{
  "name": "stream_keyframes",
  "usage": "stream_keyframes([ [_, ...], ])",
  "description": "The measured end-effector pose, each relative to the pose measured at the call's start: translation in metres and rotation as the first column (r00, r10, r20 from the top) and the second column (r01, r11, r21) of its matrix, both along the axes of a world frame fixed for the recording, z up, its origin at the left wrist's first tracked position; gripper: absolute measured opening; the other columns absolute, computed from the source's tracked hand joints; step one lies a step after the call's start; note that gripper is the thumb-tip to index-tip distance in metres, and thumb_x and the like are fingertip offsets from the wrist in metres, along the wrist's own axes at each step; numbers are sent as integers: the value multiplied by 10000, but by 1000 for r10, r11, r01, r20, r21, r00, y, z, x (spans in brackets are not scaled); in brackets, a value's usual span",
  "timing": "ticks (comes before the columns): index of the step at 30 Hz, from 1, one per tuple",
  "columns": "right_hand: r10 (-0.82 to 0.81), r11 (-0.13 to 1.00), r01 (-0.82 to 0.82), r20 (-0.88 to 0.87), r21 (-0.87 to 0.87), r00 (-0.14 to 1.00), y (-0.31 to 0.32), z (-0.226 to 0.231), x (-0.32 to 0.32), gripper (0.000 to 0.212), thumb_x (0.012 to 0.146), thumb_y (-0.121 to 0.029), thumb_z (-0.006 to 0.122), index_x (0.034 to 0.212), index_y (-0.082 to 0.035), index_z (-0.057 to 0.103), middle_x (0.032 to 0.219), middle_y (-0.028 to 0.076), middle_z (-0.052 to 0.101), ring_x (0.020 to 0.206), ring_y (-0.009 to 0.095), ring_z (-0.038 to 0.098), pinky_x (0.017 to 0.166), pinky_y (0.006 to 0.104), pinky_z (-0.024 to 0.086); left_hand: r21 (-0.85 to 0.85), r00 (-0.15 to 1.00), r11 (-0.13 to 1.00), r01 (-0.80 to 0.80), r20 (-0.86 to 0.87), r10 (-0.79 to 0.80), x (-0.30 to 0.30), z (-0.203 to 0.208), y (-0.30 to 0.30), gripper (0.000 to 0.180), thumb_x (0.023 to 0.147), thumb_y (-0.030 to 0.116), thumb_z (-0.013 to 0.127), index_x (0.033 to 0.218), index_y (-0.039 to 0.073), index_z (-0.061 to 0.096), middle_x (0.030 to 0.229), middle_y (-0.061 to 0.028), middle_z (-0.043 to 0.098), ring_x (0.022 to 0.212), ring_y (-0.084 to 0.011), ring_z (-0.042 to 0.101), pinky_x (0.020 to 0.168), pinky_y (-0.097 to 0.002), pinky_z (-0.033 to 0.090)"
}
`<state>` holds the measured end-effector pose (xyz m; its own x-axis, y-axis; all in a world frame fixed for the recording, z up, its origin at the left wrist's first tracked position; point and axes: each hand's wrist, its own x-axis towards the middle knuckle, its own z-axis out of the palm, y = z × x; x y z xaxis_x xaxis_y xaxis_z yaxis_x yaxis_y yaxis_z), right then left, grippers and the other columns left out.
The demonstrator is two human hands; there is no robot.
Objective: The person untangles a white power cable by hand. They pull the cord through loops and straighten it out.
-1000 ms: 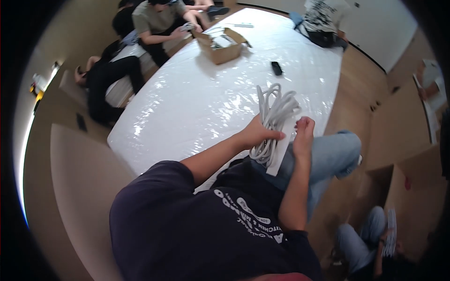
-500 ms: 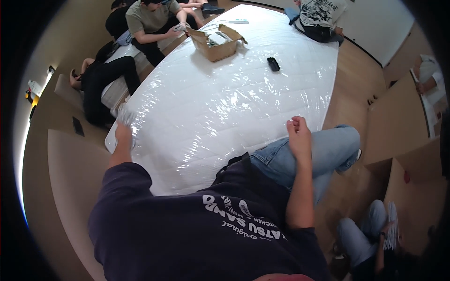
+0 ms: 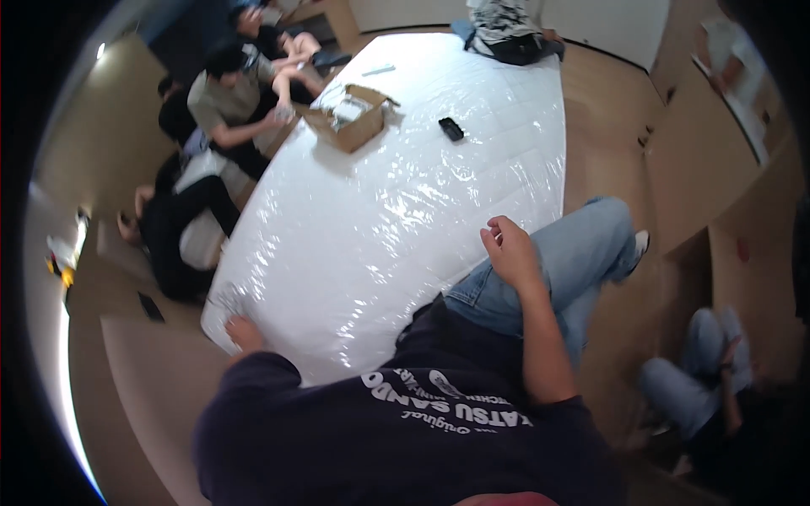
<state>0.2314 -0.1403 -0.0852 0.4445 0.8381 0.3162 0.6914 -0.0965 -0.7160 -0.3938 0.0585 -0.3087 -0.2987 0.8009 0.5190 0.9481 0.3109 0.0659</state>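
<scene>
I sit on a white mattress (image 3: 396, 202) wrapped in shiny clear plastic. My left hand (image 3: 241, 329) is low at the mattress's near left corner. Its fingers seem closed on something pale and see-through, too blurred against the plastic to name. Above my jeans-clad leg (image 3: 582, 236) hovers my right hand (image 3: 508, 247), fingers loosely bent and apart, with nothing in it. An open cardboard box (image 3: 350, 135) with white items inside stands farther off on the mattress. Right of the box lies a small black object (image 3: 451, 129).
Several people sit along the left side, one in a grey-green shirt (image 3: 211, 97) handling something small. Another person (image 3: 506, 34) sits on the mattress's far end. At the lower right is a seated person in jeans (image 3: 683, 388), near brown panels (image 3: 700, 160). A dark phone-like slab (image 3: 150, 306) lies left.
My left hand has come down and nearer to my body, to the mattress corner. My right hand has shifted slightly left. The whole view has turned a little.
</scene>
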Motion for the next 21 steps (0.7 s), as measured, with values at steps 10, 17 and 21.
stream_keyframes([
  [10, 446, 881, -368, 260, -297, 856, 27, 19, -1, 247, 897, -253, 577, 999, -28, 576, 882, 142, 642, 822, 321, 629, 716, 417, 493, -340, 757, 859, -383, 417, 503, 64, -97, -221, 258, 947, 195, 488, 1081, -24, 463, 1017, -238, 623, 874, -383, 635, 776, -455, 507],
  [17, 420, 897, -380, 167, -227, 892, 24, 10, -4, 247, 896, -248, 583, 1005, -26, 580, 865, 138, 649, 817, 318, 631, 717, 417, 491, 161, 586, 798, -581, 763, 273, 18, -50, -151, 272, 993, 224, 431, 1070, -37, 434, 976, -262, 618, 882, -415, 622, 743, -489, 499],
  [21, 390, 905, -348, 153, -246, 908, 23, 10, -8, 245, 895, -246, 583, 999, -25, 578, 865, 142, 647, 822, 317, 631, 722, 415, 491, -2, 290, 677, -736, 902, 318, -24, -40, -105, 282, 986, 256, 435, 1063, -15, 453, 973, -233, 619, 898, -392, 620, 760, -494, 501],
])
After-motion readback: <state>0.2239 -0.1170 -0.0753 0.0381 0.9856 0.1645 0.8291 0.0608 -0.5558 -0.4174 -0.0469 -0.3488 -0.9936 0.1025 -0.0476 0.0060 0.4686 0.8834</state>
